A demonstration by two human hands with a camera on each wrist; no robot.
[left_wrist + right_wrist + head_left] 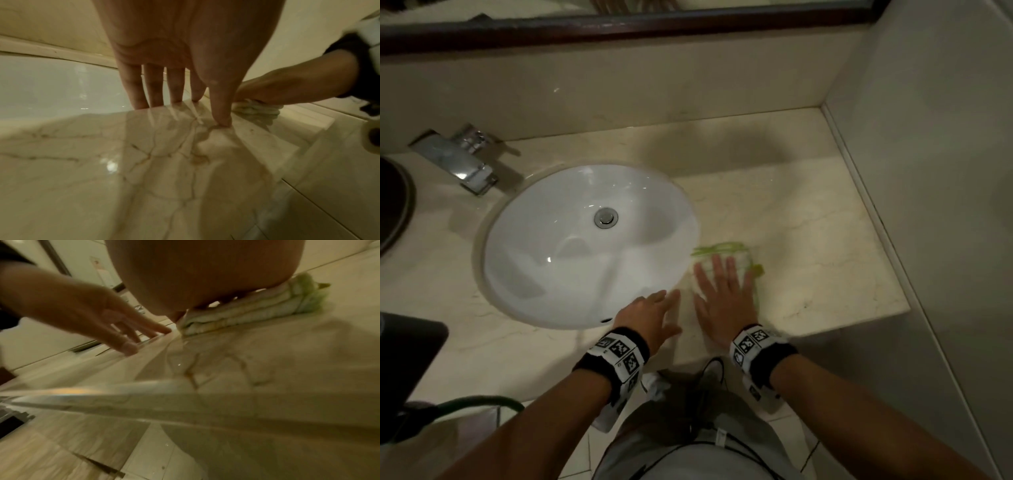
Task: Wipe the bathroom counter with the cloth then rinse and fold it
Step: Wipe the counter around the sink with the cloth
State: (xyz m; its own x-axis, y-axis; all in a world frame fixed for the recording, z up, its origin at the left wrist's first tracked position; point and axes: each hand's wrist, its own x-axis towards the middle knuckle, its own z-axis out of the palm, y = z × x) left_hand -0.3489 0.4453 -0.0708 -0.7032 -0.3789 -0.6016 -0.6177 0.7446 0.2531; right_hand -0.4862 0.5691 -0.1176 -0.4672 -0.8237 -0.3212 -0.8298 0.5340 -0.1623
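Two hands low over surface point(808, 219), just right of sink point(524, 219). Right hand point(724, 298) flat, fingers straight, pressing folded cloth point(726, 249) onto surface near front edge; flat palm likely spreads pressure, either for wiping or for flattening fold. Cloth white with green edging, several layers thick in right wrist view. Left hand point(650, 313) open, fingers extended, tips touching bare surface beside sink rim, holding nothing; probably bracing. Tap point(460, 161) behind sink, left.

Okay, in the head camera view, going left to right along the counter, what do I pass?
Faucet → sink → left hand → right hand pressing flat on the cloth → bare counter → side wall.
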